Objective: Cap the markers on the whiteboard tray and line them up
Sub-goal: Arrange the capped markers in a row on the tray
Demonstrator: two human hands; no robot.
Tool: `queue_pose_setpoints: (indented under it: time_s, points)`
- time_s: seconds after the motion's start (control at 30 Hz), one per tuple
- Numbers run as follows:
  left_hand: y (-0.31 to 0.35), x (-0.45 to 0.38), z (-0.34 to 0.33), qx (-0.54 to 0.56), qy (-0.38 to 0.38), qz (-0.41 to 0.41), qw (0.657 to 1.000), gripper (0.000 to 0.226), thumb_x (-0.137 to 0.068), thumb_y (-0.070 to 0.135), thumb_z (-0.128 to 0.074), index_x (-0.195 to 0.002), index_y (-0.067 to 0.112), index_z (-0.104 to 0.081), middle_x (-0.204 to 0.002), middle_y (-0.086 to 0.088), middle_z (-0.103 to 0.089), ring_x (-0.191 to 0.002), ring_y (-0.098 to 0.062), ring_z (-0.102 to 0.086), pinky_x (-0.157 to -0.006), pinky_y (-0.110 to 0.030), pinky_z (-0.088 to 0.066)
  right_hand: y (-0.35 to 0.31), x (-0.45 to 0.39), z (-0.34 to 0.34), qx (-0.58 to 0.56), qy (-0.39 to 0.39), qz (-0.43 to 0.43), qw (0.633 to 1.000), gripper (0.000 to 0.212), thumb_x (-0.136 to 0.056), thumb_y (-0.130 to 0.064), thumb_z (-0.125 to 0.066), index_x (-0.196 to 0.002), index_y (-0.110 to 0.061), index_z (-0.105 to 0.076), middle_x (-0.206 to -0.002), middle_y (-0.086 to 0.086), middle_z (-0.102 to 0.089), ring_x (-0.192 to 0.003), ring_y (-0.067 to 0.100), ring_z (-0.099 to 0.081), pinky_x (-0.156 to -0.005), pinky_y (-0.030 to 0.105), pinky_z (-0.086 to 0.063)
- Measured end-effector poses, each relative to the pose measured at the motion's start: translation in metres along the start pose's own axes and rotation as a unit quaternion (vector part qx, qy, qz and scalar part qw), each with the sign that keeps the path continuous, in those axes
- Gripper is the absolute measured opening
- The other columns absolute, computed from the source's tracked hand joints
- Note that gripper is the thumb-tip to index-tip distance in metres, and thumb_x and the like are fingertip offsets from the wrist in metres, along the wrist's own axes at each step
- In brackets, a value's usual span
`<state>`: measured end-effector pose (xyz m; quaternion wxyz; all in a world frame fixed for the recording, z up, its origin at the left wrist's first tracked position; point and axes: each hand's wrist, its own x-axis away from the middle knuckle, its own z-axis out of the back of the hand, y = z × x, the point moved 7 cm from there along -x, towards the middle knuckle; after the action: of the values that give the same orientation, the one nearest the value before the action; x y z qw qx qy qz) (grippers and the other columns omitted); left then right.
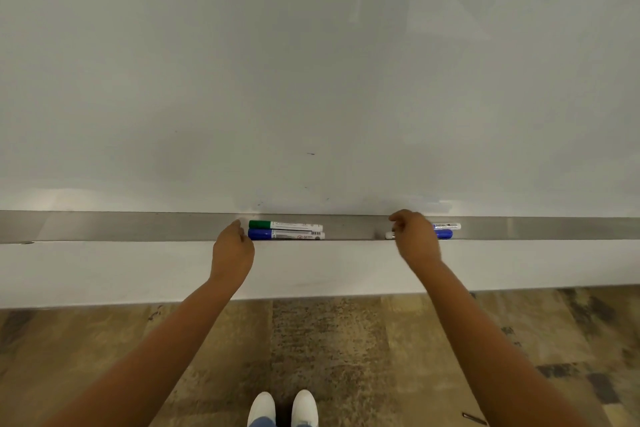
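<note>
A green-capped marker [285, 225] and a blue-capped marker [286, 235] lie side by side on the metal whiteboard tray [138, 226], caps pointing left. My left hand [232, 251] hovers just left of their caps, fingers loosely curled, holding nothing. Further right, two more markers lie on the tray: a white one with a blue label [446, 226] at the back and one with a blue cap [444, 234] in front, its white end [389, 235] showing left of my right hand [414, 236]. That hand covers their middles; whether it grips one is hidden.
The whiteboard [311, 80] rises behind the tray, with a few faint marks. Below the tray is a white wall strip, then a patterned wood-look floor [329, 340] with my white shoes [282, 409]. A small dark object [474, 418] lies on the floor at right.
</note>
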<state>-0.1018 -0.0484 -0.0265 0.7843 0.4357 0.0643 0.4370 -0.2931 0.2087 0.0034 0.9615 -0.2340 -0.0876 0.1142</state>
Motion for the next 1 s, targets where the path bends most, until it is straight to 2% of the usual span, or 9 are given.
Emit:
queue_pose_setpoints:
  time_s: [0.13,0.27,0.4,0.6,0.9,1.0]
  points:
    - [-0.003,-0.003,0.001,0.002,-0.007,0.017,1.000,0.038,-0.096,0.011,-0.031,-0.131,-0.001,-0.037,-0.134,-0.023,-0.047,-0.120,-0.037,-0.047,-0.102,-0.042,-0.037,0.048,-0.015,0.031,0.085,0.046,-0.058,0.994,0.034,-0.086,0.002,-0.046,-0.115,-0.010,-0.060,-0.120,0.020,-0.056,-0.105,0.036,-0.056,-0.085,0.041,-0.048]
    - [-0.005,-0.003,0.001,0.009,-0.019,0.026,0.999,0.039,-0.096,0.013,-0.032,-0.132,-0.001,-0.037,-0.136,-0.022,-0.046,-0.123,-0.035,-0.044,-0.105,-0.040,-0.035,0.089,-0.017,0.038,0.172,0.009,-0.141,0.975,0.035,-0.092,-0.016,-0.041,-0.126,-0.022,-0.050,-0.122,0.017,-0.053,-0.107,0.038,-0.054,-0.092,0.045,-0.042]
    - [-0.005,-0.004,0.002,0.012,-0.016,0.027,0.999,0.039,-0.096,0.012,-0.032,-0.132,0.000,-0.036,-0.137,-0.022,-0.045,-0.124,-0.035,-0.043,-0.105,-0.041,-0.035,0.095,-0.017,0.035,0.209,0.004,-0.111,0.972,0.035,-0.096,-0.032,-0.036,-0.129,-0.028,-0.047,-0.121,0.014,-0.055,-0.107,0.038,-0.054,-0.096,0.048,-0.038]
    - [-0.003,-0.002,0.002,0.009,-0.011,0.031,0.999,0.038,-0.096,0.012,-0.032,-0.131,-0.001,-0.037,-0.134,-0.023,-0.048,-0.120,-0.036,-0.046,-0.102,-0.041,-0.038,0.075,-0.008,0.023,0.227,0.029,-0.097,0.969,0.030,-0.095,-0.032,-0.041,-0.123,-0.024,-0.048,-0.113,0.013,-0.058,-0.104,0.033,-0.053,-0.093,0.047,-0.037]
    - [-0.004,-0.002,0.004,0.021,-0.012,0.041,0.999,0.038,-0.096,0.012,-0.032,-0.131,0.000,-0.037,-0.136,-0.022,-0.046,-0.122,-0.035,-0.044,-0.102,-0.041,-0.037,0.049,0.001,0.003,0.210,0.033,-0.074,0.974,0.028,-0.094,-0.034,-0.043,-0.119,-0.021,-0.049,-0.114,0.011,-0.060,-0.105,0.030,-0.053,-0.090,0.044,-0.036]
    - [-0.004,-0.001,0.004,0.024,-0.013,0.041,0.999,0.037,-0.095,0.011,-0.033,-0.130,0.000,-0.039,-0.134,-0.022,-0.048,-0.121,-0.035,-0.045,-0.100,-0.041,-0.039,0.038,0.002,0.005,0.215,0.040,-0.028,0.975,0.027,-0.093,-0.034,-0.045,-0.117,-0.024,-0.054,-0.118,0.008,-0.058,-0.108,0.029,-0.051,-0.090,0.043,-0.036]
